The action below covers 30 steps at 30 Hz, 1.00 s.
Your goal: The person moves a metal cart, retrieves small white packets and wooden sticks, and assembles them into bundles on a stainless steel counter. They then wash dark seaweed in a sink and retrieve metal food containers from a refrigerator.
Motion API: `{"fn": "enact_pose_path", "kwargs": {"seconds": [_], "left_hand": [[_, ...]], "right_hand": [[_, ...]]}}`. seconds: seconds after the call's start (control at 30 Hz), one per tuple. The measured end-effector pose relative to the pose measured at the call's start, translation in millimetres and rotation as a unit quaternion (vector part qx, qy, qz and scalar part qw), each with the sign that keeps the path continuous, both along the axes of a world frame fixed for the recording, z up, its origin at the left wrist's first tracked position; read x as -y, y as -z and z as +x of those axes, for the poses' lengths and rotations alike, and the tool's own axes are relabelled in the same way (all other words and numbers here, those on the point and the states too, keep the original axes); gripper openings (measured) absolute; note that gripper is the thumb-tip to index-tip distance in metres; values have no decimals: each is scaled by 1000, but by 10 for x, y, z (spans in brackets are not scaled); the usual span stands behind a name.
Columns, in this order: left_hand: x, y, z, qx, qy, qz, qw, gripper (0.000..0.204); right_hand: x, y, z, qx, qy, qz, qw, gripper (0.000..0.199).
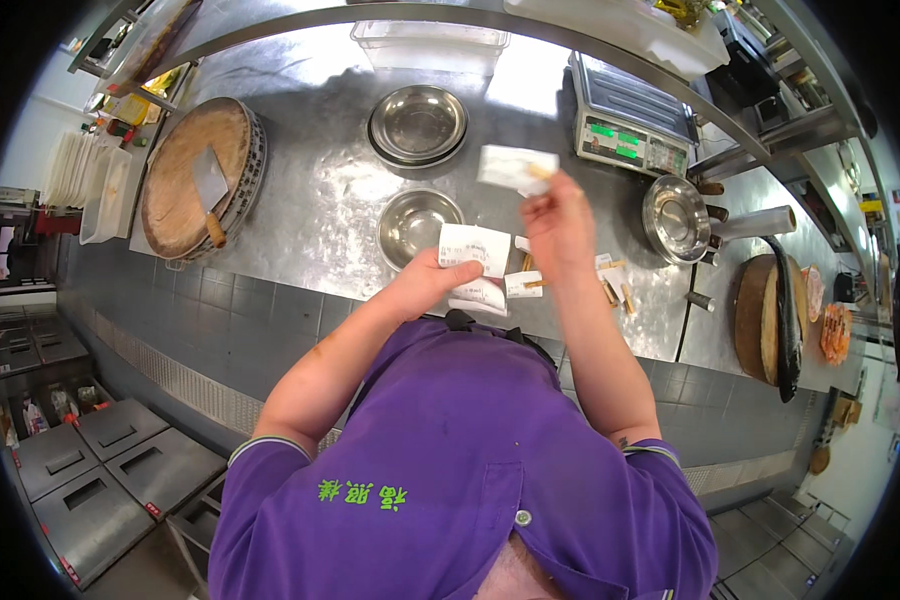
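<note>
In my left hand (432, 284), the thumb presses white printed paper slips (477, 245) over the counter's near edge. My right hand (562, 222), raised a little farther off, pinches another white slip (510, 166), which has a small wooden clip (541, 171) on it; that slip is slightly blurred. Between and below my hands, more slips (523, 284) and several wooden clips (610, 292) lie on the steel counter (310, 190). A steel bowl (417, 226) stands just beyond my left hand.
Stacked steel bowls (420, 120) stand farther back. At left, a cleaver (209, 180) lies on a round chopping block (185, 190). A digital scale (630, 120) and another steel bowl (676, 218) are at right, near a second wooden block (757, 325). A metal shelf rail (410, 14) crosses above.
</note>
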<state>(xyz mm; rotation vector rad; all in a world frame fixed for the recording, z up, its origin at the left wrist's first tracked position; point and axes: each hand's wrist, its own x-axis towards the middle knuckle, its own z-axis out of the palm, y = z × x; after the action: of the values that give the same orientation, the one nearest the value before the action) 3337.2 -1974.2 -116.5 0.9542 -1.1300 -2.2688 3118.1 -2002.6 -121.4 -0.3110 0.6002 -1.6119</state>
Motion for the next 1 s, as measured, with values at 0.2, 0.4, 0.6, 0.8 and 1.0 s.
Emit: {"fn": "enact_pose_path", "kwargs": {"seconds": [0.2, 0.4, 0.6, 0.8, 1.0], "left_hand": [[92, -45, 185, -168, -87, 163, 968, 49], [160, -35, 344, -237, -124, 169, 949, 51], [150, -26, 448, -187, -166, 158, 955, 53], [178, -48, 435, -108, -227, 185, 950, 47], [235, -102, 370, -78, -243, 179, 950, 44]], "right_hand": [[92, 704, -513, -371, -15, 27, 928, 18], [-358, 1484, -28, -850, -161, 7, 502, 21], [-280, 1557, 81, -862, -214, 34, 457, 25], [-153, 1015, -92, -684, -256, 71, 680, 29], [-351, 569, -204, -552, -219, 81, 800, 30]]}}
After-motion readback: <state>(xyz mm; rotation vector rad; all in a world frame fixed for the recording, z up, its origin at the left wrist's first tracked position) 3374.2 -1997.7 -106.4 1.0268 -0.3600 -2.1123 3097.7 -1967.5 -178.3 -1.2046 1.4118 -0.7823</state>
